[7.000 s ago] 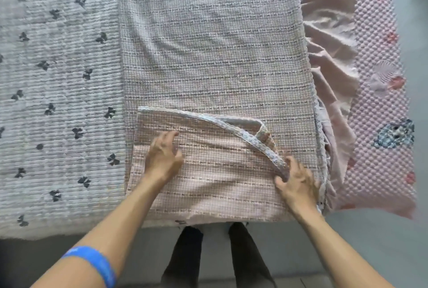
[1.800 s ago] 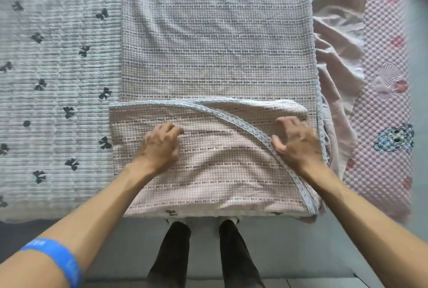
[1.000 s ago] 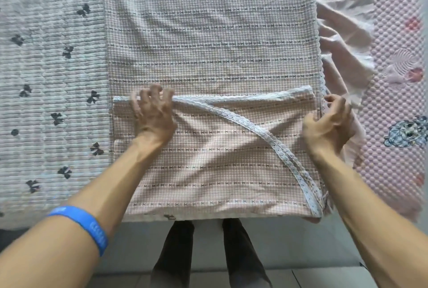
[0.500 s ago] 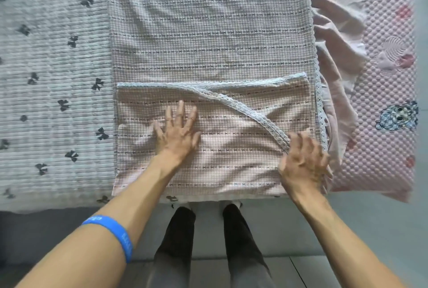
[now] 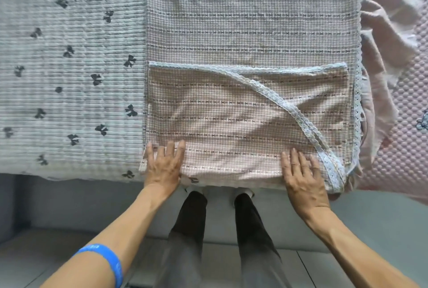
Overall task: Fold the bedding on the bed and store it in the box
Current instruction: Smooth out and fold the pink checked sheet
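Observation:
A pink checked blanket (image 5: 243, 21) with a pale lace edge lies along the bed, and its near end is folded back into a flat panel (image 5: 231, 114). A lace trim (image 5: 298, 111) runs diagonally across that panel to its near right corner. My left hand (image 5: 164, 165) presses flat on the panel's near left corner, fingers straight. Flat on the near edge, just left of the lace corner, rests my right hand (image 5: 303, 176) with its fingers spread. No storage box is in view.
A white quilted cover with dark bow prints (image 5: 69, 67) spreads on the left of the bed. A crumpled pink sheet (image 5: 382, 44) and a pink bubble-textured quilt (image 5: 407, 148) lie to the right. My legs (image 5: 220, 230) stand on the grey floor at the bed's near edge.
Both hands slid toward me from the middle of the folded panel to its near edge, flattening it. The left hand also moved to the panel's left corner.

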Tool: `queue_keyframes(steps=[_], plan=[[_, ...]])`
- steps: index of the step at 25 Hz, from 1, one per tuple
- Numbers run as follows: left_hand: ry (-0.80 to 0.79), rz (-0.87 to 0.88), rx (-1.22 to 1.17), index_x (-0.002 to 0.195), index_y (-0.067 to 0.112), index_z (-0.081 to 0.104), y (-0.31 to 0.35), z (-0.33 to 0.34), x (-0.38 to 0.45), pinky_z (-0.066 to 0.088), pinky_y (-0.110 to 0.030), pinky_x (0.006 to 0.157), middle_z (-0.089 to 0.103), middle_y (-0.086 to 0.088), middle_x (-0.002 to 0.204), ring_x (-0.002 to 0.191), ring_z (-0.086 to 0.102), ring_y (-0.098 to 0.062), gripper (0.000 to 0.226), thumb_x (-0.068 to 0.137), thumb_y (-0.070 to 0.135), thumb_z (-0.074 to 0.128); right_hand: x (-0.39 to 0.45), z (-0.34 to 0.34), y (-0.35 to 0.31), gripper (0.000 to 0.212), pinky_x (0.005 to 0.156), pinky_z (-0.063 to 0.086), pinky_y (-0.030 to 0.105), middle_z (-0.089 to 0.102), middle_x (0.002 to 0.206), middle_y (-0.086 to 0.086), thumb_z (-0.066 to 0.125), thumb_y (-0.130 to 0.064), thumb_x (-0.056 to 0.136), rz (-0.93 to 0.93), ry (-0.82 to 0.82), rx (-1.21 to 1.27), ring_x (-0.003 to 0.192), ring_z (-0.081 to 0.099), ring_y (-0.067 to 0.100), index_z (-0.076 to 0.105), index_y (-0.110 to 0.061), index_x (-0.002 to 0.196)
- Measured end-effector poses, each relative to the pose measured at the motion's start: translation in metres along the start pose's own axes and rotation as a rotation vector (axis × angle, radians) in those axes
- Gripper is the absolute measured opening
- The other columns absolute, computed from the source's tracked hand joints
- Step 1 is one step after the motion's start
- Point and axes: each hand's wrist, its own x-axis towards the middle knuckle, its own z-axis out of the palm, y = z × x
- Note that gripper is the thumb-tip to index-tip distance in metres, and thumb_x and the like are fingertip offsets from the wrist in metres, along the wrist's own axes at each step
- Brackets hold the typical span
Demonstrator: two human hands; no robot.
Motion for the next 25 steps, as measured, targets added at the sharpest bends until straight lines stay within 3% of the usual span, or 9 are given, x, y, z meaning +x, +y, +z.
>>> queue_keyframes(steps=[1,3,6,9,11,14,16,19,25], plan=[[0.081,0.018,0.009,0.141,0.015,0.04,-0.007,0.001,0.001,0.022,-0.064,0.111,0.058,-0.015,0.115,0.096,0.06,-0.036,0.091,0.06,0.004,0.08,0.002,0.002,0.009,0.051,0.109,0.031,0.06,0.055,0.132,0.035,0.015,0.004,0.098,0.012,0.055,0.013,0.115,0.06,0.049,0.042,0.008,0.142],[0.212,0.029,-0.059,0.127,0.011,0.052,-0.022,0.0,0.001,0.037,-0.066,0.102,0.059,-0.008,0.081,0.065,0.058,-0.032,0.081,0.052,-0.01,0.073,0.001,-0.001,0.028,0.049,0.112,0.028,0.057,0.063,0.122,0.032,0.016,0.002,0.099,0.026,0.155,-0.018,0.108,0.065,0.045,0.041,0.012,0.139],[0.275,-0.001,-0.139,0.132,0.009,0.056,-0.032,-0.014,0.0,0.04,-0.065,0.098,0.058,-0.001,0.066,0.052,0.054,-0.027,0.086,0.05,-0.015,0.066,0.012,-0.019,0.041,0.055,0.113,0.024,0.055,0.071,0.087,0.021,0.023,0.008,0.086,0.056,0.209,-0.016,0.074,0.07,0.035,0.046,0.015,0.135],[0.296,-0.059,-0.157,0.142,0.012,0.05,-0.032,-0.029,-0.01,0.034,-0.061,0.105,0.051,0.004,0.06,0.052,0.052,-0.025,0.091,0.057,-0.019,0.06,0.02,-0.047,0.048,0.07,0.106,0.038,0.061,0.047,0.044,0.007,0.038,0.021,0.066,0.117,0.128,0.014,0.038,0.053,0.027,0.048,0.013,0.135],[0.199,-0.098,-0.135,0.155,0.021,0.022,-0.032,-0.046,-0.02,0.018,-0.053,0.118,0.046,0.01,0.065,0.064,0.053,-0.02,0.095,0.071,-0.013,0.055,0.024,-0.063,0.051,0.087,0.103,0.044,0.058,0.04,0.04,0.005,0.044,0.019,0.064,0.173,0.021,0.048,0.049,0.061,0.033,0.033,0.004,0.149],[0.108,-0.166,-0.139,0.154,0.028,-0.01,-0.032,-0.082,-0.04,0.002,-0.045,0.123,0.039,0.016,0.064,0.067,0.049,-0.012,0.096,0.084,-0.002,0.049,0.013,-0.092,0.063,0.103,0.111,0.037,0.053,0.055,0.053,0.005,0.041,0.006,0.074,0.303,-0.083,0.152,0.1,0.065,0.041,-0.016,-0.022,0.155],[0.082,-0.187,-0.142,0.155,0.026,-0.011,-0.033,-0.107,-0.062,0.001,-0.044,0.123,0.041,0.016,0.062,0.065,0.05,-0.011,0.097,0.083,-0.002,0.048,-0.006,-0.117,0.068,0.105,0.12,0.024,0.05,0.054,0.054,0.0,0.046,0.006,0.075,0.297,-0.061,0.125,0.094,0.066,0.034,-0.019,-0.015,0.154],[0.107,-0.207,-0.2,0.153,0.029,-0.015,-0.036,-0.139,-0.105,-0.004,-0.042,0.12,0.052,0.012,0.065,0.068,0.056,-0.013,0.1,0.081,-0.004,0.046,-0.044,-0.162,0.067,0.102,0.121,0.022,0.044,0.051,0.052,-0.005,0.05,0.006,0.075,0.301,0.011,0.039,0.06,0.055,0.025,-0.007,-0.011,0.157],[0.074,-0.227,-0.331,0.149,0.029,-0.024,-0.045,-0.151,-0.188,-0.004,-0.048,0.121,0.054,0.008,0.069,0.094,0.063,-0.021,0.1,0.084,-0.005,0.044,-0.121,-0.204,0.048,0.099,0.12,0.018,0.047,0.052,0.06,-0.004,0.045,0.002,0.082,0.328,-0.03,0.117,0.079,0.064,0.028,-0.022,-0.015,0.153]])
